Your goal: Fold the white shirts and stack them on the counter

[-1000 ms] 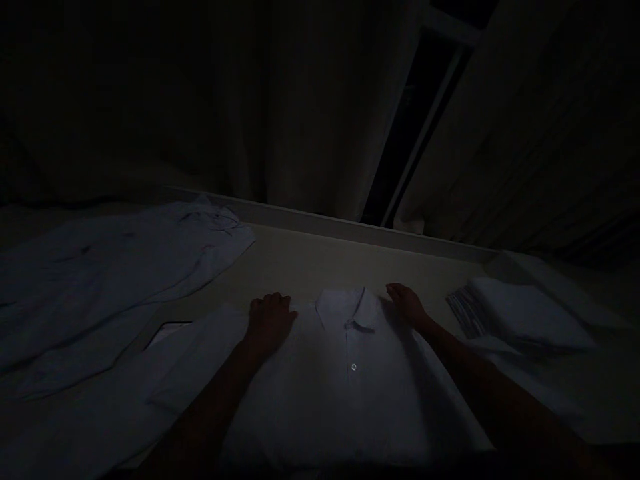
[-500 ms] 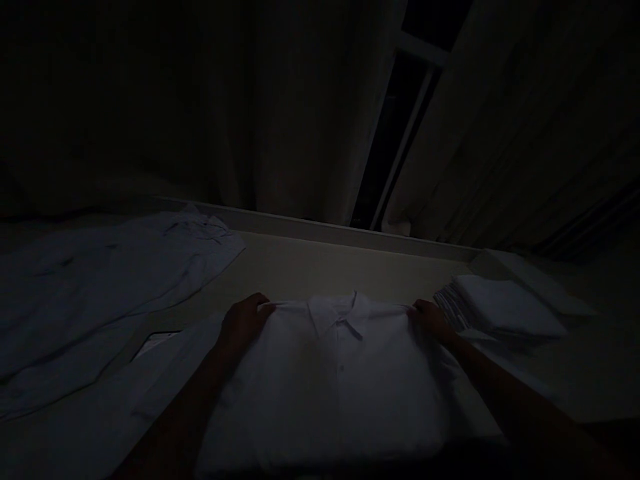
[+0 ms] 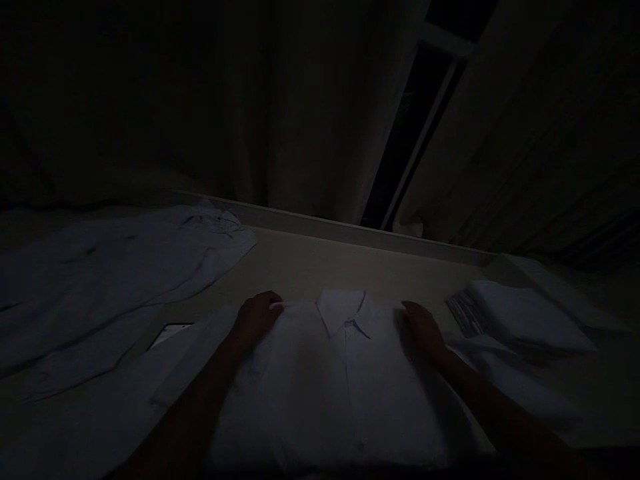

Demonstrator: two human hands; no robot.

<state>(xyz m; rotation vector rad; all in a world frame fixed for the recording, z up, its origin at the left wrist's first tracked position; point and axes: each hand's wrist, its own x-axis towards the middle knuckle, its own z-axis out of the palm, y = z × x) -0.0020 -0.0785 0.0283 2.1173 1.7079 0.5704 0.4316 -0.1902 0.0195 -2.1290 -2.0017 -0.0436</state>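
Note:
A white collared shirt (image 3: 320, 387) lies face up in front of me, with its collar away from me and its button front showing. At its left shoulder edge my left hand (image 3: 259, 317) is closed, a bit of white cloth showing between thumb and fingers. Over the right shoulder edge is my right hand (image 3: 421, 328), its fingers stretched out and apparently off the cloth. Both shirt sleeves are partly hidden by my forearms. The scene is very dark, so fine detail is lost.
Another pale shirt (image 3: 150, 260) is spread out at the left. A phone-like dark-edged object (image 3: 169, 333) is partly under cloth. At the right sits a stack of folded white clothes (image 3: 525, 313). Curtains (image 3: 310, 120) hang behind a low ledge (image 3: 320, 225).
The shirt has gone from being held up at both shoulders to lying flatter. My right fingers have loosened from its shoulder. The view has shifted slightly left.

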